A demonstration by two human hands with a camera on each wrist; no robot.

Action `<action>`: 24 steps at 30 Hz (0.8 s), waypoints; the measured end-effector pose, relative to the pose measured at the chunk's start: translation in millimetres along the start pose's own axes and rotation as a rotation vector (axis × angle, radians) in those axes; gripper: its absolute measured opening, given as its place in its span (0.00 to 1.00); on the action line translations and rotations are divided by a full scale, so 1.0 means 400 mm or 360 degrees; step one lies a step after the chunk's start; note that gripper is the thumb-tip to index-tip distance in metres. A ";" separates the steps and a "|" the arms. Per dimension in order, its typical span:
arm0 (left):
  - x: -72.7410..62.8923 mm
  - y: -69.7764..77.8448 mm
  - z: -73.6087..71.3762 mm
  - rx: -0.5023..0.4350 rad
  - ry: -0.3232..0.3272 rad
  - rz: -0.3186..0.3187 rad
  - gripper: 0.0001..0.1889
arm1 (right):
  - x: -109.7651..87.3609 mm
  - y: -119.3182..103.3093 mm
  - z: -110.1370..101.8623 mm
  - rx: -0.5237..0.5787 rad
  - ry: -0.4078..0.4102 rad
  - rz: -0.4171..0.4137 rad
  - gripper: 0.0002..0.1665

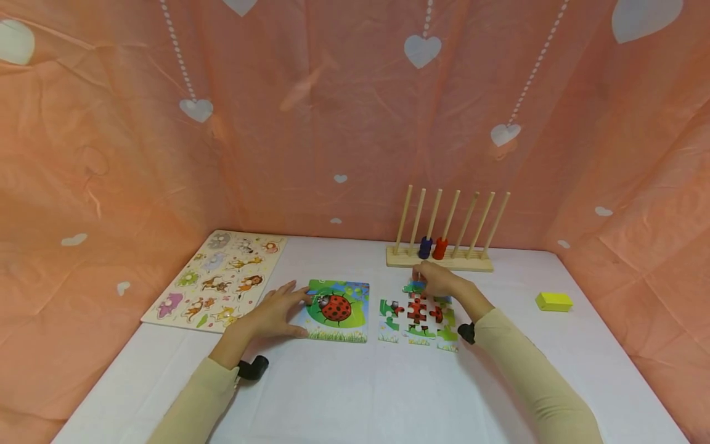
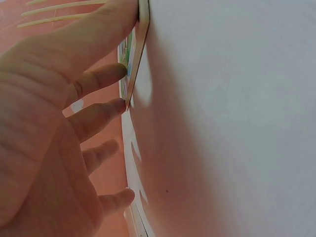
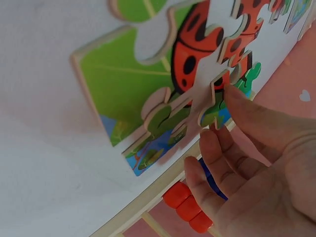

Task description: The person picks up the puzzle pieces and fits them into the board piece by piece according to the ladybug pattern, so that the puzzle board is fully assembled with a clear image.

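A square ladybug picture board [image 1: 355, 317] lies flat on the table near the middle. At its left edge rests my left hand [image 1: 272, 314], fingers spread, with thumb and fingertips touching the border; the left wrist view shows the board's thin side [image 2: 139, 59] against them. To the right, cut ladybug puzzle pieces [image 1: 417, 310] lie in loose rows with gaps between them. My right hand [image 1: 439, 281] is over the far row. In the right wrist view, its thumb and fingers pinch one puzzle piece [image 3: 220, 94], tilted, with green, blue and some red on it.
Behind the pieces stands a wooden peg rack [image 1: 438, 261] with blue beads [image 1: 425, 248] and red beads [image 1: 440, 248] on two pegs. An animal knob puzzle [image 1: 222, 280] lies at the left. A yellow block [image 1: 554, 301] sits at the right. Pink curtains [image 1: 333, 123] surround the table.
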State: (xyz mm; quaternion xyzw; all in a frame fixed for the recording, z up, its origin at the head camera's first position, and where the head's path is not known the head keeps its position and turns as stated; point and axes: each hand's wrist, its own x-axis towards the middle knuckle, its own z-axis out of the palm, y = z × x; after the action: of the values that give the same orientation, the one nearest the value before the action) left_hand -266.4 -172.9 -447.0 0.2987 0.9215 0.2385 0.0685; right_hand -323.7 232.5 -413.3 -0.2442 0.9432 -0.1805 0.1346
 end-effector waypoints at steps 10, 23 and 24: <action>0.001 0.000 0.003 -0.0016 -0.0001 -0.0030 0.29 | -0.004 0.009 -0.009 0.0163 0.0102 -0.0135 0.08; 0.004 -0.004 0.005 0.0005 0.0020 0.0014 0.29 | 0.045 -0.002 -0.020 0.0480 0.0041 -0.0311 0.05; 0.006 -0.004 0.005 0.0006 0.0019 0.0013 0.29 | 0.052 -0.010 -0.020 0.0487 0.0052 -0.0325 0.05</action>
State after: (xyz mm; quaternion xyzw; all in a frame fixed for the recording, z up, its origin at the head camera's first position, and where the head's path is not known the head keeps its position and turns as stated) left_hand -268.6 -172.1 -449.4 0.3011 0.9212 0.2387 0.0614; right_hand -342.4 220.8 -408.0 -0.3125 0.8771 -0.3385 0.1359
